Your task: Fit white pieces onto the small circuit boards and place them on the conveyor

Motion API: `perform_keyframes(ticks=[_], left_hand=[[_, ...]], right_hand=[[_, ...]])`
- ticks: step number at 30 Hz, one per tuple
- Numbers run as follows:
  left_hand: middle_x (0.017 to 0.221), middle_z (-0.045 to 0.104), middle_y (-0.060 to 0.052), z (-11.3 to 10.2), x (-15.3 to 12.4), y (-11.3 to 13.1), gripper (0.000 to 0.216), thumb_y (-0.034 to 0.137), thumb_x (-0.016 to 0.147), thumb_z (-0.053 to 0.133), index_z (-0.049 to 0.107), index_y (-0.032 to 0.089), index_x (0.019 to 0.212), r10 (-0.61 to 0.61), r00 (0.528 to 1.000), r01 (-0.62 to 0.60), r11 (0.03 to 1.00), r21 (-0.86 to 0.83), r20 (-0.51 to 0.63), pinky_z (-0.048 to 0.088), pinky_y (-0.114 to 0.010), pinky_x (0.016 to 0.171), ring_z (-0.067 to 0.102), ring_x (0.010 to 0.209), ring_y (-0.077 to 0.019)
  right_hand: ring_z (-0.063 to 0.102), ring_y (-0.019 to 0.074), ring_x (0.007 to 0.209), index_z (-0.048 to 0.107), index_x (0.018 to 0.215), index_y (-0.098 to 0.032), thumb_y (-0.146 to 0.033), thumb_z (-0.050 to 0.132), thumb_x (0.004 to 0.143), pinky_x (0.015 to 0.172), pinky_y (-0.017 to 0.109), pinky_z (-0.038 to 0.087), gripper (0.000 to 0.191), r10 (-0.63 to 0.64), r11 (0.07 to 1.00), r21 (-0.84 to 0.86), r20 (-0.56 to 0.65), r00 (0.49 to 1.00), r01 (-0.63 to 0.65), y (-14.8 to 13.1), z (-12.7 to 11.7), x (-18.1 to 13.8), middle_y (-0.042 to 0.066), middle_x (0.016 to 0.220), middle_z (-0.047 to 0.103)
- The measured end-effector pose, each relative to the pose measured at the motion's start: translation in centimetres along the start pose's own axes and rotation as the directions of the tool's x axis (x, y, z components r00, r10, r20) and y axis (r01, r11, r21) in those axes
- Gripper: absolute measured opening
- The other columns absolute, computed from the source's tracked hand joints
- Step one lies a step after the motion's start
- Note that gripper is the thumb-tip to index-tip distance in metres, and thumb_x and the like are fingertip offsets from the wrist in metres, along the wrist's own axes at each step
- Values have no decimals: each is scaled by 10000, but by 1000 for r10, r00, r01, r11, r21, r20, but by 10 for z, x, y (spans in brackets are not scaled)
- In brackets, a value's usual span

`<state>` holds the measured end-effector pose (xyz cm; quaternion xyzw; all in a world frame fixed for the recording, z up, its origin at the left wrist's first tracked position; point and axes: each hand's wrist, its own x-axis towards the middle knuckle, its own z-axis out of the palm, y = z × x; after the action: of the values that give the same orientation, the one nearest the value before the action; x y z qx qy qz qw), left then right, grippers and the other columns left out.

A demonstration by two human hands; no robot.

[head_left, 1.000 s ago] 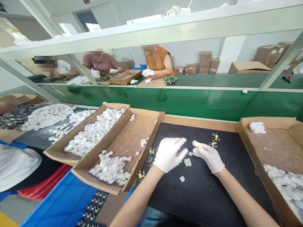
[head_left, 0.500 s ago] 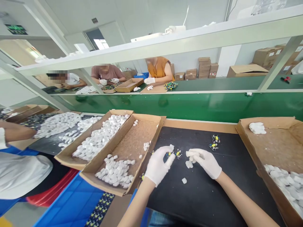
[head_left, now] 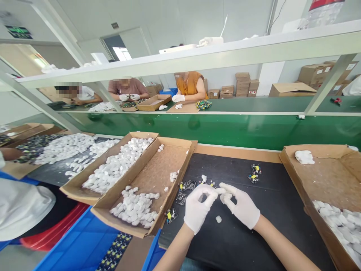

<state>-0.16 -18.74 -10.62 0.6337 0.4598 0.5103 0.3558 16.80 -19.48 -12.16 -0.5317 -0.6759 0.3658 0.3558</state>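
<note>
My left hand [head_left: 199,207] and my right hand [head_left: 241,205], both in white gloves, meet over the black mat. Their fingertips pinch a small white lump [head_left: 220,191] between them; glove and lump are nearly the same white, so the edges are hard to make out. One loose white lump [head_left: 218,219] lies on the mat below my hands, and another white lump [head_left: 204,178] sits just beyond my left hand. Small circuit boards with yellow parts are partly hidden behind my fingers. More circuit boards [head_left: 181,198] lie left of my left hand.
Cardboard trays [head_left: 169,141] with many white lumps stand at left; another tray [head_left: 329,177] is at right. Two circuit boards [head_left: 255,173] lie at the mat's far right. A shelf beam [head_left: 239,51] crosses above. Co-workers sit opposite, one person [head_left: 25,210] at far left.
My hands have come together from apart, the left moving right, and now meet at a white lump. The lump once at my left fingertips now lies beyond that hand. Boards at left are uncovered.
</note>
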Motion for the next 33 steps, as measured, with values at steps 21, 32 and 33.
perform_keyframes(ticks=[21, 32, 33], left_hand=[[852, 486, -51, -6, -10, 2, 379, 475, 864, 492, 647, 165, 712, 67, 901, -7, 990, -141, 428, 482, -331, 751, 515, 816, -171], [709, 681, -35, -14, -5, 18, 301, 438, 784, 605, 758, 180, 801, -62, 439, 327, 940, -96, 897, 431, -228, 547, 504, 565, -114], [679, 680, -32, -15, -6, 16, 306, 441, 775, 613, 759, 179, 837, -77, 372, 374, 925, -74, 925, 410, -217, 500, 483, 520, -102]], right_hand=[[474, 118, 480, 721, 770, -199, -295, 559, 756, 495, 237, 378, 189, -11, 990, 144, 57, 998, 3, -28, -8, -11, -8, 549, 570], [431, 118, 479, 553, 544, -188, -159, 478, 671, 560, 249, 377, 150, -303, 936, -161, 92, 949, 314, -40, -6, -17, -27, 474, 499], [438, 120, 480, 540, 541, -189, -168, 475, 667, 557, 250, 381, 143, -264, 955, -108, 122, 957, 277, -40, -5, -18, -23, 482, 510]])
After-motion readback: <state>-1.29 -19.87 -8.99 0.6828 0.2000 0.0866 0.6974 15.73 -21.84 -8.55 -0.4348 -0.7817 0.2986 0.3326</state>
